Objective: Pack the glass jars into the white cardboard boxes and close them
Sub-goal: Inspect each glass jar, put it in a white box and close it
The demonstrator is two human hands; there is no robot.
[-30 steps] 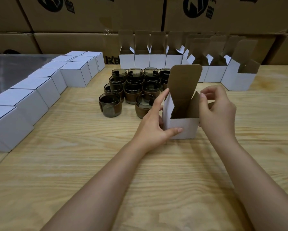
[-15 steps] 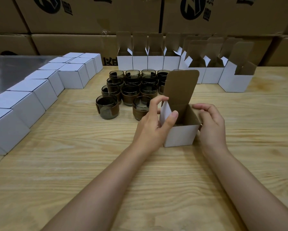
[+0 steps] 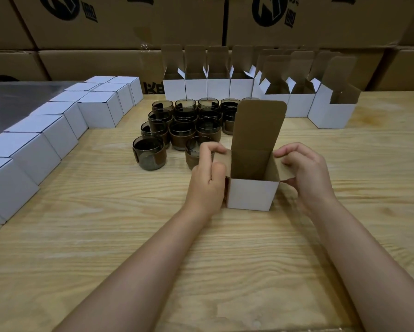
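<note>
A small white cardboard box (image 3: 251, 195) stands open on the wooden table (image 3: 105, 236), its brown lid flap upright. My left hand (image 3: 207, 178) pinches the box's left side flap and folds it outward. My right hand (image 3: 306, 173) pinches the right side flap, also spread outward. I cannot see a jar inside the box. Behind it stands a cluster of several dark glass jars (image 3: 184, 125), and one jar (image 3: 149, 152) sits apart at the front left.
Several closed white boxes (image 3: 45, 137) line the left side of the table. A row of open white boxes (image 3: 249, 87) with raised flaps stands along the back. Large brown cartons (image 3: 129, 25) form a wall behind. A grey metal surface (image 3: 14, 104) lies at far left.
The box was lifted and tilted a second ago and now rests flat on the table. Both hands moved to its side flaps and spread them outward.
</note>
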